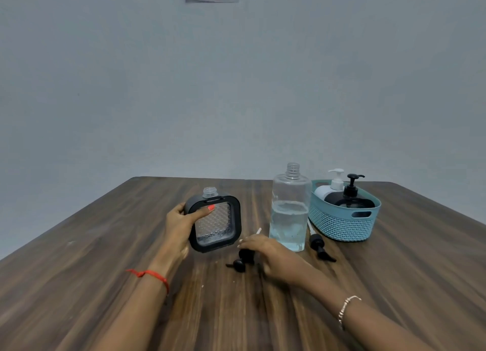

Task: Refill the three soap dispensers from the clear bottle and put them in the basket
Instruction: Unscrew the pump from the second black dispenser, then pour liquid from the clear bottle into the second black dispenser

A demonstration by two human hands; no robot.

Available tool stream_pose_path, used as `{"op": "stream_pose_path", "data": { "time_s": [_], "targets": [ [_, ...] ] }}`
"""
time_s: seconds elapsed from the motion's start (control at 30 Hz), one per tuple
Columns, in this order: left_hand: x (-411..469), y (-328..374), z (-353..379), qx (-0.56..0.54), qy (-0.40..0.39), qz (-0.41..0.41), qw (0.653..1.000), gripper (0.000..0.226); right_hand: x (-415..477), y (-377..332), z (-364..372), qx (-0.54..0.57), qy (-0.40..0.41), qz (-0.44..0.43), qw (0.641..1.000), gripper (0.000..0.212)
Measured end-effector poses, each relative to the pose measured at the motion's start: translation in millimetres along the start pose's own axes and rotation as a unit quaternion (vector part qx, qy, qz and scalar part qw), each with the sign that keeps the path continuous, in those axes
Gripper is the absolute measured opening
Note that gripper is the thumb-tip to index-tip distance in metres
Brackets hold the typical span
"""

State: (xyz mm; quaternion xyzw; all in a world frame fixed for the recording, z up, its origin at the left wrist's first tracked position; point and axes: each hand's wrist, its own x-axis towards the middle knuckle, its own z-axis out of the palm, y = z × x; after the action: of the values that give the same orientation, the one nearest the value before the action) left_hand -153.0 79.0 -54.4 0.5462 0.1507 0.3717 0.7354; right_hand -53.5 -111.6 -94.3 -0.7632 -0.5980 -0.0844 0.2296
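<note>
Within the grasp of the left hand (178, 227), a square dispenser (215, 223) with a black frame and a clear quilted window is held tilted over the wooden table (105, 245). The thumb is laid across the front face and the fingers are wrapped round the far left edge. Its threaded neck is uncovered at the top. Whether its lower edge touches the table cannot be told.

Just right of that grip and nearer the person, the right hand (265, 253) is laid palm-down over a black pump head (242, 261) lying on its side. The collar is covered by the fingers, and a white dip tube is seen past the fingertips. Whether the fingers are closed on it cannot be told, as the hand is blurred.

Beyond the right hand and just to its right, the clear bottle (289, 211) is stood upright and uncapped, about half filled with pale liquid. A second pump head (319, 245) is laid between the bottle and the basket (342, 224), well right of both hands. Inside the basket a white dispenser (326, 190) and a black dispenser (349, 201) are stood upright, each fitted with a pump.

A red thread (150, 274) is worn on the left wrist and a bracelet (347, 306) on the right.
</note>
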Motion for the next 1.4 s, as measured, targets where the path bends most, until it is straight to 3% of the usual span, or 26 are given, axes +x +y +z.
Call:
{"op": "stream_pose_path", "data": {
  "time_s": [0.2,0.33,0.4,0.53,0.6,0.8,0.93,1.07,1.17,1.4],
  "targets": [
    [2,0,6,-0.013,-0.008,-0.011,1.000,0.017,-2,-4,-19,0.057,0.220,0.029,0.973,0.038],
    [1,0,9,-0.017,-0.013,-0.010,1.000,0.012,-2,-6,-38,0.066,0.445,0.069,0.890,0.029],
    [1,1,10,-0.013,-0.015,-0.006,1.000,0.014,-2,-2,-48,0.102,0.486,0.112,0.860,0.041],
    [-1,4,13,0.020,-0.015,0.014,1.000,0.030,0,15,-62,0.238,0.393,0.234,0.857,0.085],
    [-2,6,17,0.035,-0.015,0.018,0.999,0.036,2,24,-62,0.306,0.357,0.258,0.844,0.095],
    [-3,11,24,0.067,-0.028,0.027,0.997,0.034,6,36,-59,0.331,0.325,0.236,0.854,0.082],
    [-5,13,28,0.084,-0.042,0.038,0.995,0.033,8,35,-54,0.354,0.353,0.229,0.836,0.074],
    [-8,11,32,0.121,-0.048,0.046,0.990,0.036,14,36,-54,0.291,0.377,0.250,0.843,0.069],
    [-10,9,34,0.145,-0.031,0.063,0.987,0.039,21,25,-59,0.191,0.378,0.253,0.870,0.073],
    [-16,14,43,0.201,0.018,0.104,0.974,0.041,29,2,-98,0.010,0.325,0.177,0.929,0.082]
  ]
}}
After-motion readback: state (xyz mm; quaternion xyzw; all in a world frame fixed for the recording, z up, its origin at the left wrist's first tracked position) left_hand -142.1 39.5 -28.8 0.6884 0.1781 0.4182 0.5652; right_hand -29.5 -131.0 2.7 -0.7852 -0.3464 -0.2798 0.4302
